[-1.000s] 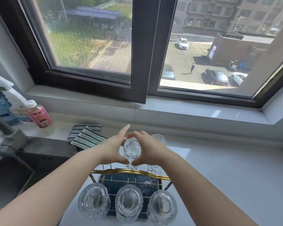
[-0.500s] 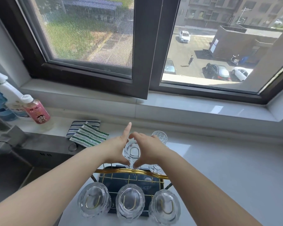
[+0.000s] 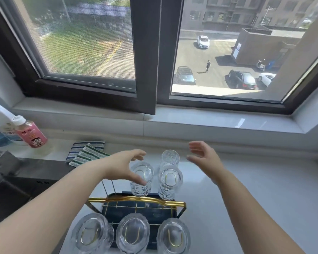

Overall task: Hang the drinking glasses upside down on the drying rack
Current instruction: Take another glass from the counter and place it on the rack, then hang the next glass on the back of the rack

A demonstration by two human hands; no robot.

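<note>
A drying rack (image 3: pixel 136 200) with gold wire and a dark tray stands on the white counter. Three clear glasses (image 3: pixel 132 233) hang upside down on its near row. On the far row two glasses hang upside down: a middle glass (image 3: pixel 141 178) and a right glass (image 3: pixel 170 182). Behind them another glass (image 3: pixel 170 157) stands on the counter. My left hand (image 3: pixel 123 166) is open, its thumb just in front of the middle far glass. My right hand (image 3: pixel 204 156) is open, apart from the glasses, to their right.
A sink (image 3: pixel 17 184) with a faucet lies at the left. Striped cloths (image 3: pixel 86 153) lie behind it. A pink bottle (image 3: pixel 30 132) and a spray bottle (image 3: pixel 0 120) stand at the far left. White counter (image 3: pixel 255 189) extends to the right, under the window sill (image 3: pixel 209 123).
Both hands held the middle far glass over the rack; now they have let go and spread apart, and the glass hangs on its peg.
</note>
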